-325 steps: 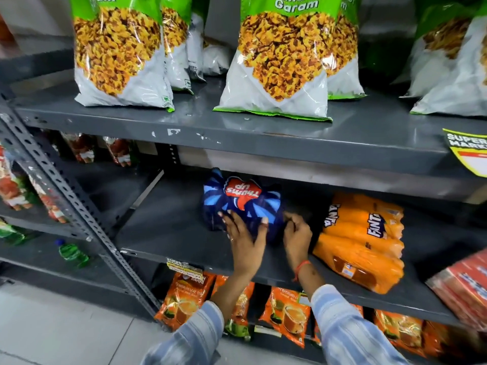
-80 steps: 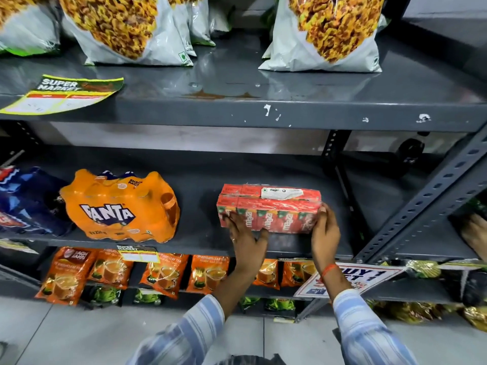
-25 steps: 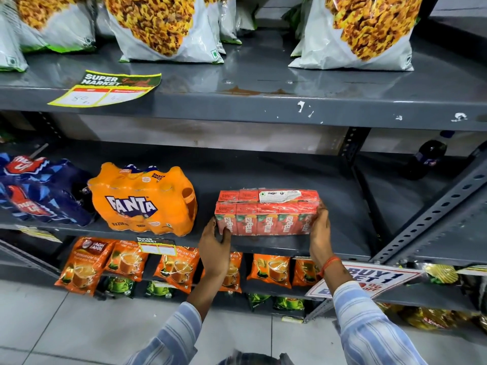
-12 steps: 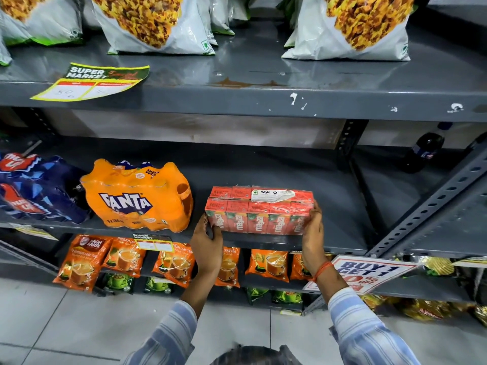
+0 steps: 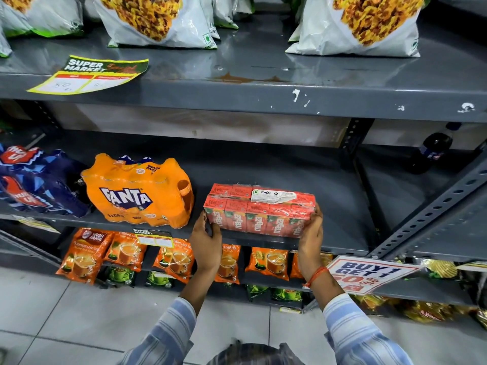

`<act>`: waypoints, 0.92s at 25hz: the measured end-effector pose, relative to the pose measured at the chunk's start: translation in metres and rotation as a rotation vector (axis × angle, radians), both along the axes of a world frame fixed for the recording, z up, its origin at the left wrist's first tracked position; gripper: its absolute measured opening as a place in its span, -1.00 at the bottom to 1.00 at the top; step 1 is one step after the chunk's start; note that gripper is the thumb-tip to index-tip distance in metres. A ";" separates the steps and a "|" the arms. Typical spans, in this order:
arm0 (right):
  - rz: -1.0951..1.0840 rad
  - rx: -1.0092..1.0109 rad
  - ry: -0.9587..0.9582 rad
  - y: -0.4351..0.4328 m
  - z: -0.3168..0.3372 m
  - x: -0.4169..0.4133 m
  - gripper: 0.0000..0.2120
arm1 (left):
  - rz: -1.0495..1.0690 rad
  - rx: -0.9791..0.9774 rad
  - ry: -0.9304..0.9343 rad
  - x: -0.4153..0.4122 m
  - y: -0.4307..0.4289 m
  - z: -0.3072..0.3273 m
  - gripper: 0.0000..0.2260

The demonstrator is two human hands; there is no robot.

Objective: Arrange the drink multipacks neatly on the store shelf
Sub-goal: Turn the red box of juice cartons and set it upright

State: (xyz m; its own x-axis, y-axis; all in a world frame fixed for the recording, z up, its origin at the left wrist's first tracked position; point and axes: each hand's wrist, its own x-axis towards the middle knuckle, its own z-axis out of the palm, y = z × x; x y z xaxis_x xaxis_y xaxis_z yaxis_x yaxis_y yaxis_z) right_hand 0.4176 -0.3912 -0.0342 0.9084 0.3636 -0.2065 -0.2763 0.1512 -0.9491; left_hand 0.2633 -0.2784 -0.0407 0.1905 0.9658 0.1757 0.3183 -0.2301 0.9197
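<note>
A red shrink-wrapped Maaza carton multipack (image 5: 259, 210) sits at the front edge of the grey middle shelf (image 5: 334, 185). My left hand (image 5: 207, 239) grips its left end and my right hand (image 5: 311, 237) grips its right end. To its left stands an orange Fanta bottle multipack (image 5: 137, 191), with a small gap between them. Further left lies a blue Thums Up multipack (image 5: 34, 180), partly cut off by the frame edge.
Large snack bags (image 5: 155, 19) stand on the upper shelf (image 5: 263, 75), with a price card (image 5: 89, 75) at its edge. Orange tea packets (image 5: 126, 255) hang below. A slotted upright (image 5: 432, 209) and a dark bottle (image 5: 432, 151) are at the right. A promo sign (image 5: 369, 272) is below.
Over the last second both hands have kept hold of the red multipack's ends, and it has slid slightly left along the shelf front, towards the Fanta pack.
</note>
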 end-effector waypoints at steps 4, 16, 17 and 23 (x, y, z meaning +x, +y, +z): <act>0.039 0.004 0.031 -0.002 0.000 -0.001 -0.58 | 0.006 -0.001 -0.001 -0.003 0.000 -0.004 -0.74; 0.190 -0.017 -0.008 0.001 0.013 -0.008 -0.59 | -0.079 -0.132 0.014 -0.005 0.004 -0.005 -0.56; 0.185 -0.026 -0.022 0.001 0.011 -0.009 -0.60 | -0.089 -0.138 0.006 -0.007 0.005 -0.002 -0.57; 0.126 -0.111 -0.197 0.001 0.010 -0.026 -0.44 | -0.147 -0.172 -0.038 -0.015 0.006 0.002 -0.44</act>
